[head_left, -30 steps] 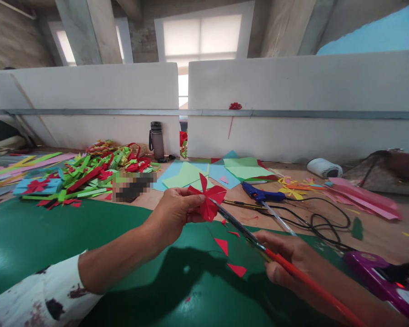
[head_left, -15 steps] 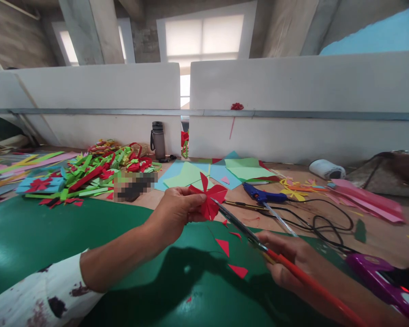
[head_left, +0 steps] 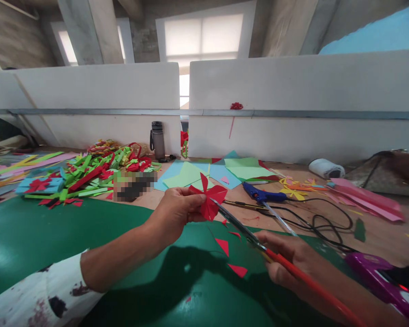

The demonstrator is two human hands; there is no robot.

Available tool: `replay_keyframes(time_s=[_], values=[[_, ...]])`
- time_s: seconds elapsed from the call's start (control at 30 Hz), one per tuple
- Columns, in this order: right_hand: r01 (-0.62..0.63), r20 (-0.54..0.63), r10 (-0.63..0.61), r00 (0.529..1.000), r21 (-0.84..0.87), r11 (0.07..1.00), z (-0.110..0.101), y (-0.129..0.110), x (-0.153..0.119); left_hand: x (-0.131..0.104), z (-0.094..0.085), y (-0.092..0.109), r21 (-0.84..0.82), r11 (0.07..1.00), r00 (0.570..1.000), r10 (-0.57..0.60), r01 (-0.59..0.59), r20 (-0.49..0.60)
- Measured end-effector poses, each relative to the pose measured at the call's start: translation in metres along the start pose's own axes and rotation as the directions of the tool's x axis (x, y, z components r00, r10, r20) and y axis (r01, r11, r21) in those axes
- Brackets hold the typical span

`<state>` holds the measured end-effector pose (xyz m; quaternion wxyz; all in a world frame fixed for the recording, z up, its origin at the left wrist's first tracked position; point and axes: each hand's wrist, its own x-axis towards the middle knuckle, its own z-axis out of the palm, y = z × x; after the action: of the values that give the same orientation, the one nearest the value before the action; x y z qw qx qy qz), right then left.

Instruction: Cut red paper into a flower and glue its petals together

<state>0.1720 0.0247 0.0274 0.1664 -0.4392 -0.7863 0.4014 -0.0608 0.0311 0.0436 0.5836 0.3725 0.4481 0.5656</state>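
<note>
Between thumb and fingers, my left hand (head_left: 172, 211) pinches a red paper flower (head_left: 211, 205) with pointed petals, held up above the green mat (head_left: 136, 268). My right hand (head_left: 286, 259) is closed around a pair of scissors (head_left: 240, 227) with red handles, and a long red part runs back along my forearm. The blade tips meet the flower near its centre on the right side; whether they are inside a slit is hard to see. Under the blades, several red paper scraps (head_left: 237, 271) lie on the mat.
A heap of green and red paper strips (head_left: 98, 170) lies at the left, near a dark bottle (head_left: 157, 141). Behind my hands are coloured paper sheets (head_left: 247, 169). To the right are a blue glue gun (head_left: 264, 194), its black cable, and a purple device (head_left: 378, 277).
Almost nothing differs. Both hands, the flower and the scissors keep their places, with only a very slight shift of the view.
</note>
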Motion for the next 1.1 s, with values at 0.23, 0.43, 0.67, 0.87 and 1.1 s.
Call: replay_keyframes(time_s=[0.23,0.43,0.67,0.87,1.1], values=[[-0.025,0.016,0.024,1.0,0.04,0.999,0.001,-0.002,0.001,0.001,0.001,0.001,-0.004,1.0,1.0,-0.012,0.012,-0.008],[-0.02,-0.014,0.02,1.0,0.05,0.999,0.002,-0.003,0.0,0.0,0.002,0.001,-0.021,1.0,1.0,-0.019,0.019,0.005],[-0.016,-0.071,0.019,0.997,0.041,0.999,0.003,0.001,-0.001,0.0,0.001,0.0,-0.003,1.0,1.0,-0.008,0.008,0.006],[-0.042,-0.106,0.047,0.993,0.053,0.998,0.004,0.0,-0.002,0.001,0.002,0.001,-0.001,1.0,1.0,-0.007,0.007,-0.001],[-0.11,-0.067,0.116,0.991,0.085,0.99,0.004,-0.009,-0.003,0.001,0.001,-0.001,-0.004,1.0,1.0,-0.005,0.005,0.005]])
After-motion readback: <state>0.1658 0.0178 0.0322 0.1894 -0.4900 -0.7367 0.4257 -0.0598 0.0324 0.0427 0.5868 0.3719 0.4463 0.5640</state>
